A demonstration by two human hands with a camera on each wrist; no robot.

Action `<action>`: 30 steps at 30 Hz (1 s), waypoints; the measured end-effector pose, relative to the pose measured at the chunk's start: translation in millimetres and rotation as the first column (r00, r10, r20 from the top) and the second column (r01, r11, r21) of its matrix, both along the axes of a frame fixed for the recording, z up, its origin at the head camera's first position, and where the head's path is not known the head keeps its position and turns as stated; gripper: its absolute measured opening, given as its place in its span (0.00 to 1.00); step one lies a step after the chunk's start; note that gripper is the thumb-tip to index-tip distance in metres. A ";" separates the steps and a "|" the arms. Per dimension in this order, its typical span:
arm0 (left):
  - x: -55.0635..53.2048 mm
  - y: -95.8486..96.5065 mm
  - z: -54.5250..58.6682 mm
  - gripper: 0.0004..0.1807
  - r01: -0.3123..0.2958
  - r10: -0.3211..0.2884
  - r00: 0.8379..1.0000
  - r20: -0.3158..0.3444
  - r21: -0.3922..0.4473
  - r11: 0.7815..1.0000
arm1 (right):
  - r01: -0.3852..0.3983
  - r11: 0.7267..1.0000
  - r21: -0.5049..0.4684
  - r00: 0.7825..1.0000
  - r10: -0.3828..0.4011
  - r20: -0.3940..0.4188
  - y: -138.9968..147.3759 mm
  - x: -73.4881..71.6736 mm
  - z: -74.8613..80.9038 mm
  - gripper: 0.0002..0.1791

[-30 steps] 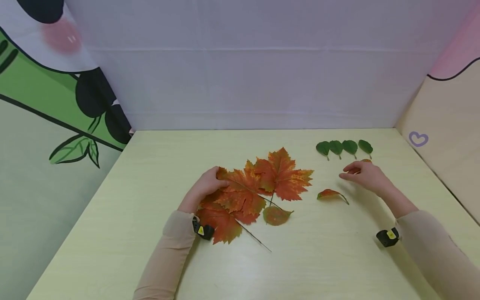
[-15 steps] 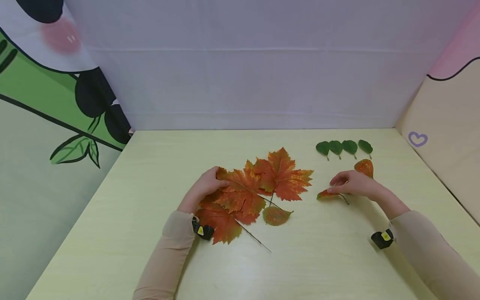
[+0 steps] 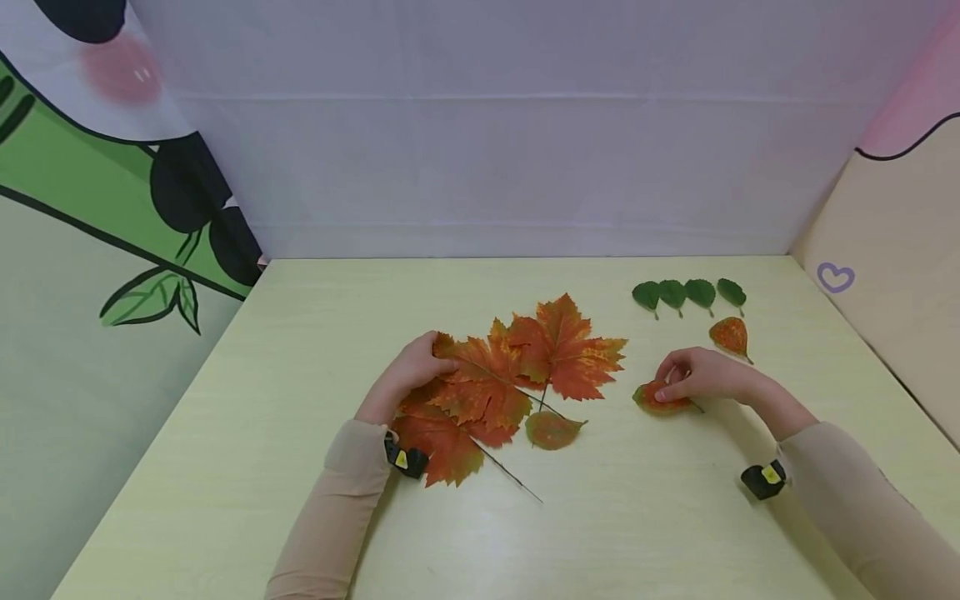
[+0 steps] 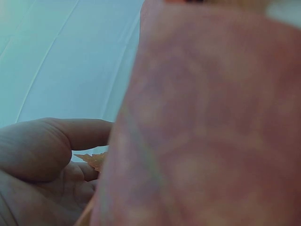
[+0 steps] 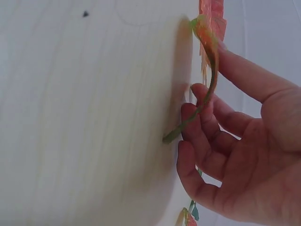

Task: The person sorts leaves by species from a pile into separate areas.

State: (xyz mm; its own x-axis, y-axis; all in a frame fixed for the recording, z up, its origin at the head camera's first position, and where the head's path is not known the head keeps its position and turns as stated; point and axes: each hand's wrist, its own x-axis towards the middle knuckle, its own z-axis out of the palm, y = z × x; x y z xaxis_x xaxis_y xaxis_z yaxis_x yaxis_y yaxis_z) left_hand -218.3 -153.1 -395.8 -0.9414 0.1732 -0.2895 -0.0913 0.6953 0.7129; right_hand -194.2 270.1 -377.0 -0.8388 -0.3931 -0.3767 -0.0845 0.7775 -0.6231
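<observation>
With thumb and fingers, my left hand grips the edge of overlapping orange-red maple leaves left of the table's middle. One blurred reddish leaf fills most of the left wrist view and covers part of that hand. My right hand pinches a small orange leaf with green edges, between thumb and fingertips. Seen from the right wrist, this curled leaf has its green stem pointing down toward the tabletop.
Several small green leaves lie in a row at the back right of the table. Below them is a single orange leaf. A rounded green-orange leaf lies by the maple stems. A pale cloth wall stands behind.
My right hand has come down and left from near the orange leaf below the green row, and has taken hold of the other small orange leaf, now turned flatter. My left hand stays put.
</observation>
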 end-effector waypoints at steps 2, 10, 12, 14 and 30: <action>0.4 0.1 0.1 0.38 0.000 0.000 1.000 0.001 0.002 1.000 | -0.018 1.000 0.004 1.000 0.018 0.002 -0.3 -0.8 -1.1 0.19; 0.7 0.7 0.3 0.38 -0.007 0.007 1.000 0.017 0.006 1.000 | -0.018 1.000 -0.013 1.000 0.018 0.003 0.5 -1.5 1.3 0.16; 0.5 0.7 -0.1 0.38 -0.006 0.006 1.000 0.016 0.008 1.000 | 0.009 1.000 0.002 1.000 -0.009 -0.027 1.6 -2.2 3.1 0.15; 0.0 0.8 -0.8 0.37 -0.003 0.003 1.000 0.011 0.006 1.000 | 0.046 0.999 0.026 0.997 -0.044 -0.062 3.1 -3.0 5.6 0.15; -1.0 1.0 -0.9 0.37 -0.006 0.006 1.000 0.016 -0.006 1.000 | 0.142 0.979 0.147 0.957 -0.098 -0.272 24.0 -20.4 13.2 0.14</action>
State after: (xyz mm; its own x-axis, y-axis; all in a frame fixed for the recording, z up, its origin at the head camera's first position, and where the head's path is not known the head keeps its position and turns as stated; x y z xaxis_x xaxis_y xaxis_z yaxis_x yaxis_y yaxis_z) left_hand -219.3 -152.1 -396.7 -0.9376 0.1661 -0.3055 -0.1065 0.6992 0.7069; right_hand -214.6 294.0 -363.7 -0.9536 -0.2347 -0.1883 -0.1270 0.8813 -0.4552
